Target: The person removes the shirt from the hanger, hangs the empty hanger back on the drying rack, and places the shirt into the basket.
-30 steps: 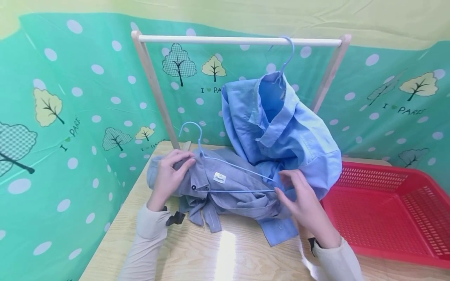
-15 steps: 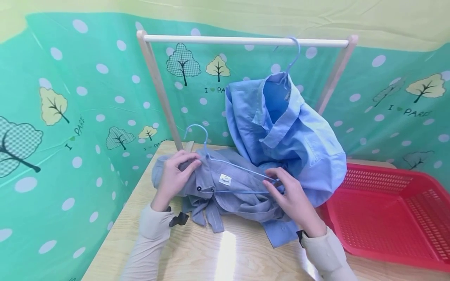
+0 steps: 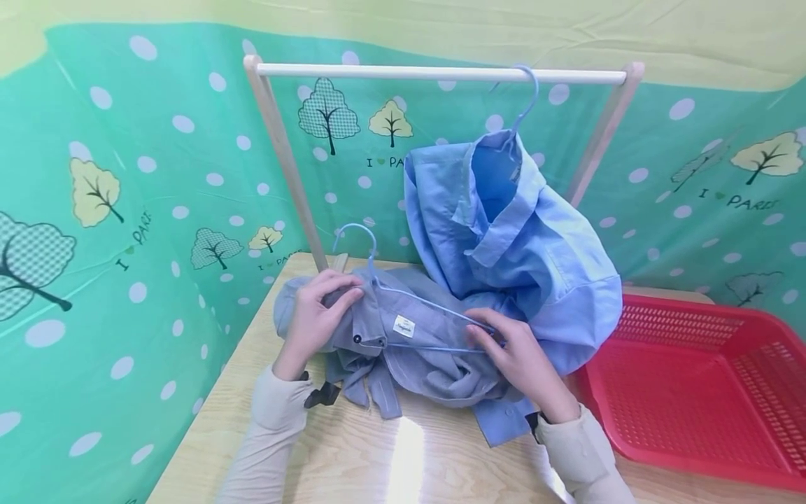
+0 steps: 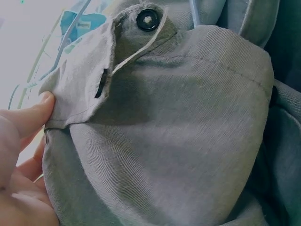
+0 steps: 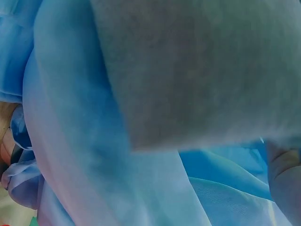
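On the worktop a shirt lies before the rack, a hanger on it; another shirt hangs behind (partly draped down), basket to the right.

Your head camera looks forward and down from above the wooden table. It sees both your arms, the clothes rail at the back and the red basket on your right. Your left wrist camera sits very close to the grey shirt, so cloth fills almost all of it. Your right wrist camera is even closer and blurry, pressed up against grey and blue cloth. All three views share that grey shirt.
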A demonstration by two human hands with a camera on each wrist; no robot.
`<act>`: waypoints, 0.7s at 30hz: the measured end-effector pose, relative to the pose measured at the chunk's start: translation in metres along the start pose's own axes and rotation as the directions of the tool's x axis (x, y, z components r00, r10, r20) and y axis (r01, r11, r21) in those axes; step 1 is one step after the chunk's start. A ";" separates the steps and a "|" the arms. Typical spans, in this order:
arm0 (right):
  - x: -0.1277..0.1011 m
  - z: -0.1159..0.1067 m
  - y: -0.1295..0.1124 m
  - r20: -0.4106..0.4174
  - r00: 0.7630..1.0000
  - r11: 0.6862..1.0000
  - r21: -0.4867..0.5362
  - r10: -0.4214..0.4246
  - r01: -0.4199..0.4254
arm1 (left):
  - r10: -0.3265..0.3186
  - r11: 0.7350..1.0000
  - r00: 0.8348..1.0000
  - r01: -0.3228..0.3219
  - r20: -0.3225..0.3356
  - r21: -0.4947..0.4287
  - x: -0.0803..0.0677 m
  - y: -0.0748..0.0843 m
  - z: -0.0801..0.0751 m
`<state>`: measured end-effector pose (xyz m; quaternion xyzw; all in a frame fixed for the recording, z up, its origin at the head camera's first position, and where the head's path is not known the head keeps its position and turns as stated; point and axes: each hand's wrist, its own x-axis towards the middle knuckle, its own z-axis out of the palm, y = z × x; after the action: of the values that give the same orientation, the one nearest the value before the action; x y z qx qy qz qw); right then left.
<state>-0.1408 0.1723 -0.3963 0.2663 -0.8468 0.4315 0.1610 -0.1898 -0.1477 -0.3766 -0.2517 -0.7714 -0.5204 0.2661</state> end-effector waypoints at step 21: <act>-0.007 0.002 -0.001 -0.095 0.995 0.966 0.255 -0.014 0.038 | 0.032 0.999 0.998 -0.031 -0.057 0.030 0.000 -0.012 -0.002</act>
<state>-0.1345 0.1722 -0.4004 0.2757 -0.7719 0.5470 0.1701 -0.1972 -0.1532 -0.3843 -0.2447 -0.7668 -0.5119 0.3002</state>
